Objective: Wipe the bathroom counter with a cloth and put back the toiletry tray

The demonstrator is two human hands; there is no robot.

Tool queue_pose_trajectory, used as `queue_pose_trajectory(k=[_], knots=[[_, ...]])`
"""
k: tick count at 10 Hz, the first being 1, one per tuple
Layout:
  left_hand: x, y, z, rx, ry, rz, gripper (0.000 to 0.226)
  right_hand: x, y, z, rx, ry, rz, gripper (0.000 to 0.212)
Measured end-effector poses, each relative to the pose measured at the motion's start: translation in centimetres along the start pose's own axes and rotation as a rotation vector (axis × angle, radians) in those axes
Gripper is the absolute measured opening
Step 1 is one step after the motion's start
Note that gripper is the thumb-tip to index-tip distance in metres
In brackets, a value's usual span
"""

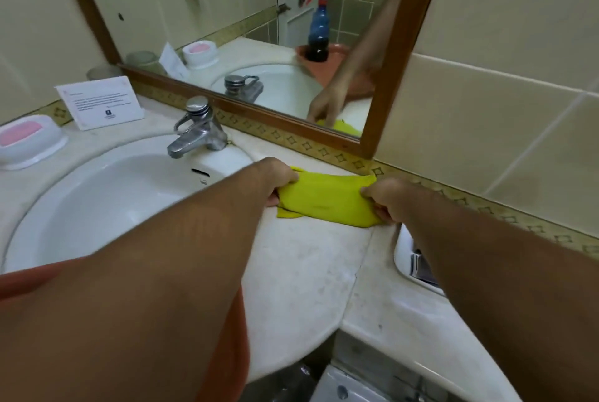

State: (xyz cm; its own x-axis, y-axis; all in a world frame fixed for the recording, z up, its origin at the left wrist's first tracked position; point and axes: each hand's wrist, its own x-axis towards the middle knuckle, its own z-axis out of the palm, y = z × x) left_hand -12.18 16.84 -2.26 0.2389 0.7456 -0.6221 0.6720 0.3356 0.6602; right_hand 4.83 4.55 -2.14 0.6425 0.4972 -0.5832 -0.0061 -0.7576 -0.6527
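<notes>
A yellow cloth [327, 199] lies folded on the pale stone counter [301, 265], right of the sink and close to the tiled back wall. My left hand [275, 179] grips its left edge. Its right edge is pinched in my right hand [385, 199]. Both forearms reach across the counter from the near side. A white soap dish with a pink bar [27, 139] stands at the far left of the counter. I cannot tell which object is the toiletry tray.
The white sink basin [107, 200] with a chrome tap [197, 129] fills the left. A printed card [100, 105] stands behind it. The wood-framed mirror [402, 55] reflects a blue spray bottle in an orange basin. The orange basin's rim [30, 278] shows under my left arm. Toilet tank [411, 259] sits at right.
</notes>
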Motion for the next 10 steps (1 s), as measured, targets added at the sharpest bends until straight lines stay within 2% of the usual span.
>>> queue_pose_trajectory(k=[1,2,3,4,5,6,7,8,9,10], knots=[[-0.2,-0.5,0.0,-0.068,-0.030,-0.022,0.039,-0.6,0.9,-0.8,0.125,-0.001,-0.019,0.031],[-2.3,-1.7,-1.0,-0.192,0.013,0.008,0.038,-3.1,0.8,-1.8,0.135,-0.037,-0.137,0.029],[-6.3,-2.9,-3.5,-0.247,0.109,0.080,0.039,-7.6,-0.1,-2.5,0.134,-0.087,-0.237,0.021],[-12.0,-4.7,-7.2,-0.309,0.203,0.140,0.035,-13.2,-1.1,-2.0,0.140,-0.137,-0.334,0.024],[-17.9,-8.2,-11.3,-0.331,0.326,0.140,0.043,-19.0,-1.3,0.1,0.136,-0.257,-0.359,0.033],[-22.6,-12.7,-14.9,-0.215,0.472,0.090,0.042,-23.2,-0.2,4.4,0.076,-0.358,-0.345,0.035],[-25.5,-17.3,-16.2,0.071,0.528,-0.057,0.046,-25.0,2.3,9.5,-0.008,-0.413,-0.302,0.031],[-26.2,-21.9,-15.6,0.088,0.476,-0.152,0.036,-25.8,5.2,13.4,-0.060,-0.477,-0.211,0.027],[-26.3,-25.1,-14.5,0.265,0.548,-0.269,0.031,-26.2,7.7,14.8,-0.166,-0.453,-0.255,0.024],[-27.6,-25.2,-13.5,0.423,0.621,-0.145,0.028,-27.3,8.3,13.5,-0.293,-0.283,-0.392,0.018]])
